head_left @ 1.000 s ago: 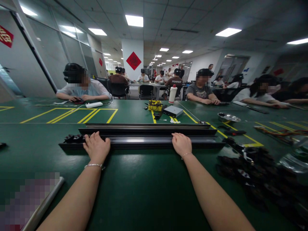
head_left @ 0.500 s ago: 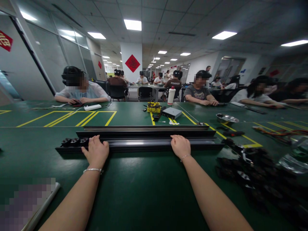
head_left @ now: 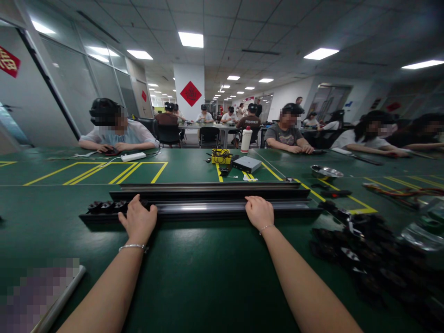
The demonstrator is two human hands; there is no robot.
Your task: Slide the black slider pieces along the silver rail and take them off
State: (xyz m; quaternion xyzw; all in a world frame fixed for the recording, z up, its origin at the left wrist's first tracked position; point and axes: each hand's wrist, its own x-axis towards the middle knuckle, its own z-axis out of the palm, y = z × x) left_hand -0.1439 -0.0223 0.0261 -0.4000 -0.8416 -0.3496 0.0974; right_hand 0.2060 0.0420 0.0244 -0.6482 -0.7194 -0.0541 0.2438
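Observation:
A long black channel (head_left: 201, 208) with a shiny inner face lies across the table before me. Several small black parts (head_left: 107, 206) sit in a row in its left end. My left hand (head_left: 139, 219) reaches over the channel just right of that row, thumb and fingers around another black part, mostly hidden by the hand. Over the channel's right portion, my right hand (head_left: 259, 212) has its fingers curled on the rail; their tips are out of sight. Right behind lies a second long dark rail (head_left: 208, 188).
A heap of black parts (head_left: 378, 254) lies at the right, near a clear plastic container (head_left: 426, 226) and wires (head_left: 395, 190). Farther back are a metal bowl (head_left: 326, 172), a grey box (head_left: 247, 163), a yellow box (head_left: 222, 156) and a bottle (head_left: 246, 140). Co-workers sit across the table.
The view has tilted very slightly. Both hands stay in nearly the same places on the channel, and the parts look unmoved.

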